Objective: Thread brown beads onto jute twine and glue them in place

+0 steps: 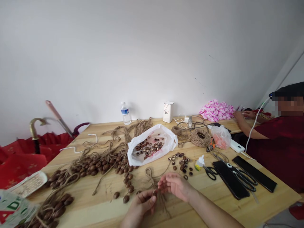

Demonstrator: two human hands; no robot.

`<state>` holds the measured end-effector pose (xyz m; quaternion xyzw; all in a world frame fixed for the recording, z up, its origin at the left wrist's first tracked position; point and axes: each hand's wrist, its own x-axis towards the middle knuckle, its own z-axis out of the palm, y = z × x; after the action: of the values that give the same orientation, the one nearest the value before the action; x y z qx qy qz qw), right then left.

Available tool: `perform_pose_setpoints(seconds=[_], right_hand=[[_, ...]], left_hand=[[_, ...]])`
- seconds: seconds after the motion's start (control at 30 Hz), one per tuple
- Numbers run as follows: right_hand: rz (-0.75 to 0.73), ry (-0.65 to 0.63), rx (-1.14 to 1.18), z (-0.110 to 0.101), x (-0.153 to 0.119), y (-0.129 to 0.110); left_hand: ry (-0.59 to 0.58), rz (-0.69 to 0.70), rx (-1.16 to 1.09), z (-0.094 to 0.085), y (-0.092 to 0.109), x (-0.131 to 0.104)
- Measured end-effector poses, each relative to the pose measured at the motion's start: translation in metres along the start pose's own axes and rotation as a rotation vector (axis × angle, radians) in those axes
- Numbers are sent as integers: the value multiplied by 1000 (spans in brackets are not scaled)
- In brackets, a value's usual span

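My left hand (143,204) is closed, with thumb and fingers pinching a small brown nut (155,192) that is mostly covered by the fingertips. Close beside it, my right hand (175,186) has its fingers curled together at strands of brown twine (153,180). That twine forms a knotted loop (148,172) above the hands, and loose ends hang below them. Several round brown nuts (126,199) lie left of my hands. Open half-shells (184,164) are scattered to the right, behind my right hand. A white plastic bag (142,161) holding more shells lies open beyond.
Twine strung with nuts (95,166) covers the left side. To the right are a glue bottle (199,163), scissors (242,177), black phones (230,180) and twine coils (200,137). A water bottle (125,114) stands at the wall. Another person (280,139) sits far right.
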<state>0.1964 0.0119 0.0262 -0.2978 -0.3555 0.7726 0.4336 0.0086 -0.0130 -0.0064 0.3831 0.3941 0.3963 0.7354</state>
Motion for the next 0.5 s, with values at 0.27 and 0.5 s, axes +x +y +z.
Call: perform_pose_setpoints(seconds=[0.27,0.5], right_hand=[[1,-2,-45,2,-1,2],[0,51,-69,0,0,4]], left_hand=[[-4,17,-9,1,-1,0],[-17,17,-63,2,1,0]])
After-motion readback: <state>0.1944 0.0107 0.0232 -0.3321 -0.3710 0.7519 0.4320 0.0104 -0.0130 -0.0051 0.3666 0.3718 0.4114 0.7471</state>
